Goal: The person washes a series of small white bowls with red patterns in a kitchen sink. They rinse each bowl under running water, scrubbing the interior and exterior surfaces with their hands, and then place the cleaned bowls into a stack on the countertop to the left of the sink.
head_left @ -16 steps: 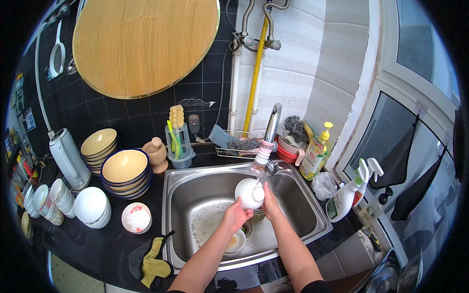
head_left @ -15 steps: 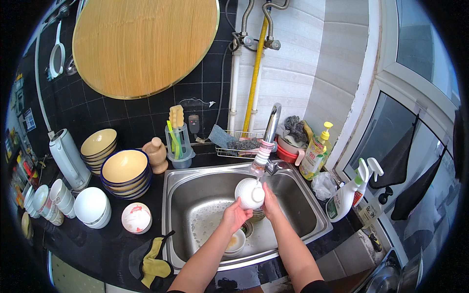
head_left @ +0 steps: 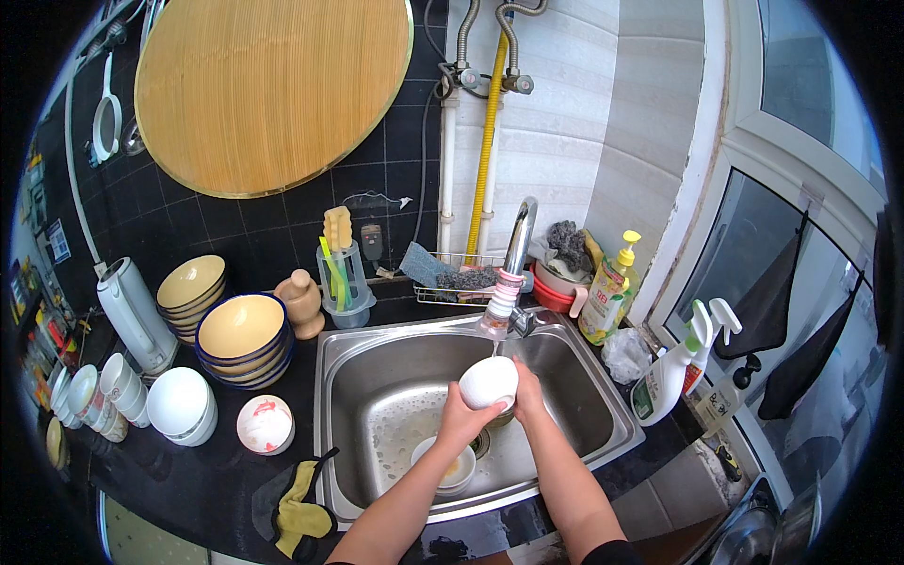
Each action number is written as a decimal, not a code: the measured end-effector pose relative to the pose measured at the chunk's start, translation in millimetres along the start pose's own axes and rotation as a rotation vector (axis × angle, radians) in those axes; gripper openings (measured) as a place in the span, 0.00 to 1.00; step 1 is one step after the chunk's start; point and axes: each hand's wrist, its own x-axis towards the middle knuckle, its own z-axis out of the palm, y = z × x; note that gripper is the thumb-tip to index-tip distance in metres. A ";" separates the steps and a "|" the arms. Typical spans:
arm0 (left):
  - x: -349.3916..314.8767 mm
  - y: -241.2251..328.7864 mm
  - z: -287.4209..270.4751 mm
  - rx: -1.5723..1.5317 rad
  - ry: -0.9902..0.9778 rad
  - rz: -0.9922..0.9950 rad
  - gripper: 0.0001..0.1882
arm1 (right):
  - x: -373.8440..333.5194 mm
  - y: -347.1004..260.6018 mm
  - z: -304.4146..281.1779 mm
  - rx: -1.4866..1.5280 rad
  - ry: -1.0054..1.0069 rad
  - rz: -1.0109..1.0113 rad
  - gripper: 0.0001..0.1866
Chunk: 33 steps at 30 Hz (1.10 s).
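Observation:
A small white bowl (head_left: 489, 381) is tilted under the faucet (head_left: 507, 299), with a thin stream of water meeting it. My left hand (head_left: 465, 415) grips the bowl's left and lower side, thumb laid across it. On the other side, my right hand (head_left: 529, 388) holds its right edge; some of those fingers are hidden behind the bowl. Below my left forearm, another white bowl (head_left: 459, 474) rests on the bottom of the steel sink (head_left: 377, 405), partly covered by the arm.
Left of the sink stand white bowls (head_left: 179, 400), a red-marked bowl (head_left: 266, 424), stacked yellow bowls (head_left: 243, 330) and a wooden mortar (head_left: 301, 306). A yellow-and-black glove (head_left: 303, 513) lies by the sink's left rim. Spray bottles (head_left: 664, 381) and a pump bottle (head_left: 610, 297) stand to the right.
The bowl in my hands has turned, its base no longer facing me, and now sits slightly lower. My left hand has shifted its hold. More of the bowl in the sink shows.

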 end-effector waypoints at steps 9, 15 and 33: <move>-7.3 24.8 -9.0 0.329 0.009 0.070 0.33 | -47.5 -28.9 39.6 -1.053 -0.073 -1.039 0.24; -0.2 0.1 -0.9 0.060 0.080 -0.041 0.31 | -15.0 -14.0 15.8 -0.372 -0.141 -0.263 0.20; 14.3 -24.4 -16.9 -1.016 -0.374 -0.594 0.21 | -20.4 -24.4 4.1 0.335 -0.319 0.089 0.18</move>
